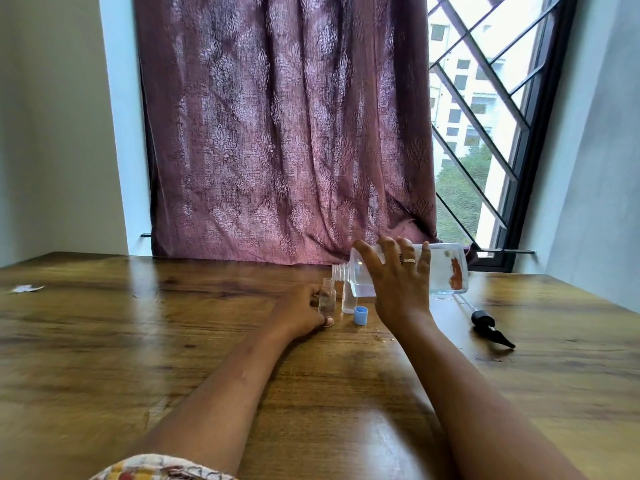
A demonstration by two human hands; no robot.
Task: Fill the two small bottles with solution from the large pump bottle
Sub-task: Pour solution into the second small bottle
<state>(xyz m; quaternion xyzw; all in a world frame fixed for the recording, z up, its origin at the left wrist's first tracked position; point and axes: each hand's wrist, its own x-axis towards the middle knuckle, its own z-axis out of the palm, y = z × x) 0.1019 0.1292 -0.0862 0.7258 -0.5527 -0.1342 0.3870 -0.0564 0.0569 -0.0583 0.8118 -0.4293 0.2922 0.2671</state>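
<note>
My right hand (398,282) grips the large clear bottle (446,271), tipped on its side with its threaded open neck (339,271) pointing left and down. The neck hangs just over the mouth of a small clear bottle (327,296), which stands upright on the table. My left hand (301,311) holds that small bottle around its base. A second small clear bottle (348,301) stands right beside it, under the large bottle. A blue cap (360,315) lies in front of it. The black pump head with its tube (488,323) lies on the table to the right.
A wooden table (173,341) runs up to a purple curtain (284,133) and a barred window (485,116). A scrap of white paper (26,289) lies at the far left. Small wet drops show on the wood near the blue cap.
</note>
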